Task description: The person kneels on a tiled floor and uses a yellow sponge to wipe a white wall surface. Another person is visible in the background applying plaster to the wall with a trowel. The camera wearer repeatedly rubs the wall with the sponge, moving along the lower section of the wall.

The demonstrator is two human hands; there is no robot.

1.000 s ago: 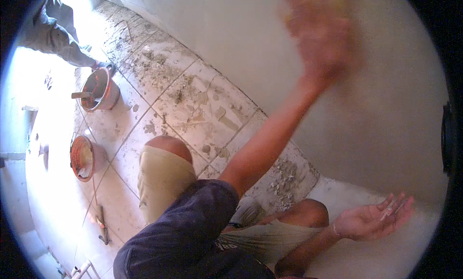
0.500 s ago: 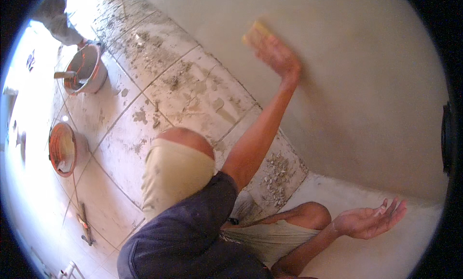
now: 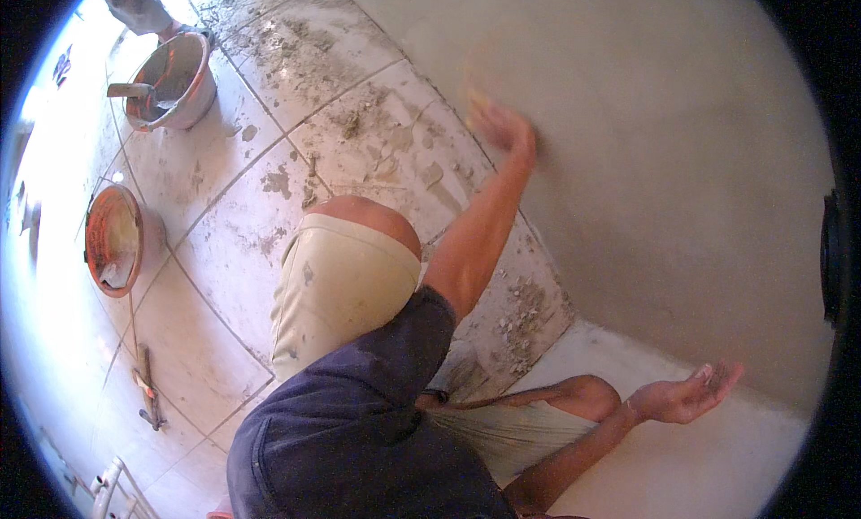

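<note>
Low on the plastered wall (image 3: pixel 646 160), a yellow sponge (image 3: pixel 473 100) was seen pressed under the left hand (image 3: pixel 502 129), its grip blurred, closure undeterminable. Right hand (image 3: pixel 682 395) was held spread, empty. Fresh plaster could be gouged by excess pressure.

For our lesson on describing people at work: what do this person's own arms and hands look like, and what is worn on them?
Both forearms are bare, with no gloves, watch or rings that show. The left hand is blurred. The right hand looks dusty on the palm. A dark blue short sleeve covers the left upper arm.
</note>
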